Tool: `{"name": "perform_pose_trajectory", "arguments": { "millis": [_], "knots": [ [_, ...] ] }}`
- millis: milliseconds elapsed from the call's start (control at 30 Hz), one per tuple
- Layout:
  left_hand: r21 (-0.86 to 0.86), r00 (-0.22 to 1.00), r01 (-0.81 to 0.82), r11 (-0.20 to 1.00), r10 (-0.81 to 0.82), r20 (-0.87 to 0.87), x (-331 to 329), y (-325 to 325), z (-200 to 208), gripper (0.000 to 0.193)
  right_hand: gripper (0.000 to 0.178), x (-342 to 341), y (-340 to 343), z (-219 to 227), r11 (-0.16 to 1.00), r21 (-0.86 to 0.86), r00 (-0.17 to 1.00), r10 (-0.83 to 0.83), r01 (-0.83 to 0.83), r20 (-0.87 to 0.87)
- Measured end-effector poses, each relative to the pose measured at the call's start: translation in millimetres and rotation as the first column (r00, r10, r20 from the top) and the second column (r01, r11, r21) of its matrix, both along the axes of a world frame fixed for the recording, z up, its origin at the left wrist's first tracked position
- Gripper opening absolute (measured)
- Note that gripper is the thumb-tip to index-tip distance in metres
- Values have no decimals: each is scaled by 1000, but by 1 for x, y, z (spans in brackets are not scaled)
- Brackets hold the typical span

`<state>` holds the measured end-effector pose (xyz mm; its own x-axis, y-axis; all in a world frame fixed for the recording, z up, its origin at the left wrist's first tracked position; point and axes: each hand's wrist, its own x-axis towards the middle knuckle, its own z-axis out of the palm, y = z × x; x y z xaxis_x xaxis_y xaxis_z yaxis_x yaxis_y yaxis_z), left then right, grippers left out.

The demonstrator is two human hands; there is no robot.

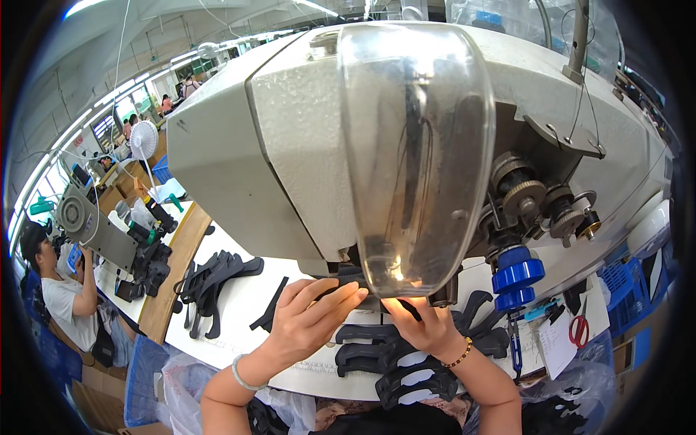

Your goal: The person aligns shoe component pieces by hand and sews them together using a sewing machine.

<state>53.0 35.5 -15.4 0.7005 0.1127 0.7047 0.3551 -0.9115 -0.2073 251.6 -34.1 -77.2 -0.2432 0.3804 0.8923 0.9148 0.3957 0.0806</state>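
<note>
Both my hands are up at the head of a large grey sewing machine [304, 138], just below its clear plastic guard [420, 167]. My left hand [308, 319] has its fingers together and pinches a dark piece [326, 293], which shows in part between thumb and fingers. My right hand [424, 326] grips the dark piece from the other side, lit by a small lamp glow. The guard and machine head hide most of that piece and the needle area. Below my hands lies a pile of black curved pieces [395, 362].
More black pieces [217, 286] lie left on the white table [239, 348]. At right are red-handled scissors [578, 330], blue-handled snips [515, 348], a paper sheet [557, 344] and blue thread-tension knobs [518, 275]. A co-worker [65, 290] sits at far left; a blue bin [145, 380] stands below.
</note>
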Motion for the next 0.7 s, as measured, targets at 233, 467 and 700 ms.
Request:
{"name": "perform_pose_trajectory", "arguments": {
  "millis": [233,467,700],
  "knots": [
    [-29,999,44,999,-43,15,1,6,1,35,28,-3,-8,3,990,-48,987,-128,133,100],
    [-50,999,32,998,-31,17,10,20,3,36,27,-3,-5,-3,979,-141,989,-149,146,-12],
    [-154,999,47,987,-44,20,6,30,-3,40,41,-6,-8,-7,961,-265,996,-87,76,-31]
  ]
}}
